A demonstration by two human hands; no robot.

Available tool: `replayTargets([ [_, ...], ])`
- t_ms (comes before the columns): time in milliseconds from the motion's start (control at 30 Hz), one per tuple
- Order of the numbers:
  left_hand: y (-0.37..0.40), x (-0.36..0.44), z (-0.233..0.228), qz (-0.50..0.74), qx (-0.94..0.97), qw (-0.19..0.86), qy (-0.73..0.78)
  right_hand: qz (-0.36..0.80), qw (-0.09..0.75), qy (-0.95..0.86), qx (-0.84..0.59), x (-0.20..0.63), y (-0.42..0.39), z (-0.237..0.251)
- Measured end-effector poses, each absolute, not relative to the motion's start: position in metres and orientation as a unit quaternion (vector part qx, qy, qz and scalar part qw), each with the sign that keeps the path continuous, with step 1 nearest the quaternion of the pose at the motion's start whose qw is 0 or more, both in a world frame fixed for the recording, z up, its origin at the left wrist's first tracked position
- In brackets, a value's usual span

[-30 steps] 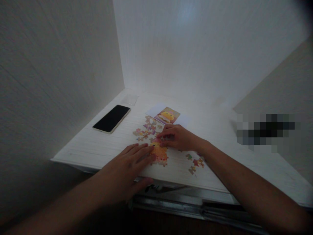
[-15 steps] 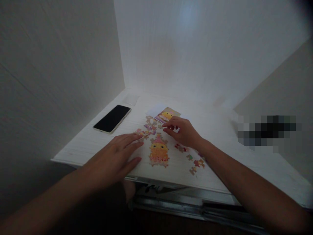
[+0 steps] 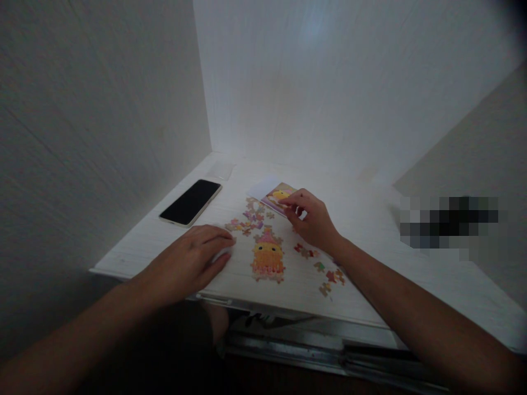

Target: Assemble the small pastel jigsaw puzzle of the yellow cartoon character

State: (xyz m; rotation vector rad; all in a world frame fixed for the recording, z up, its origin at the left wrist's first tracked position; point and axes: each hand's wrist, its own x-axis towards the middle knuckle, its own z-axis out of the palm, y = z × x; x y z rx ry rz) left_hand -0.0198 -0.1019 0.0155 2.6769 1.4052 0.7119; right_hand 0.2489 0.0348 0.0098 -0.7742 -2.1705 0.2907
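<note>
right hand (image 3: 313, 221) on picture card (image 3: 276, 196), lettering unreadable

The left hand (image 3: 193, 260) is drawn back off the assembled puzzle part (image 3: 267, 256), now fully uncovered; the right hand (image 3: 310, 219) is shifted up to the reference picture (image 3: 276, 195).

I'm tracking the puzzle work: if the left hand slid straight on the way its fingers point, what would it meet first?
Probably the loose puzzle pieces just beyond the left hand fingertips; the assembled yellow figure lies slightly right of that line.
</note>
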Motion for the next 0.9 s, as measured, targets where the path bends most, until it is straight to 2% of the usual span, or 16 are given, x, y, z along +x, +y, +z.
replayTargets([
  [267, -0.0947, -0.0258, 0.0090, 0.225, 0.849, -0.007, 0.479, 0.137, 0.408, -0.853, -0.294, 0.2486, 0.0356, 0.0067],
  [900, -0.0936, -0.0228, 0.0090, 0.235, 0.849, 0.011, 0.473, 0.150, 0.425, -0.851, -0.269, 0.2478, 0.0382, 0.0025],
])
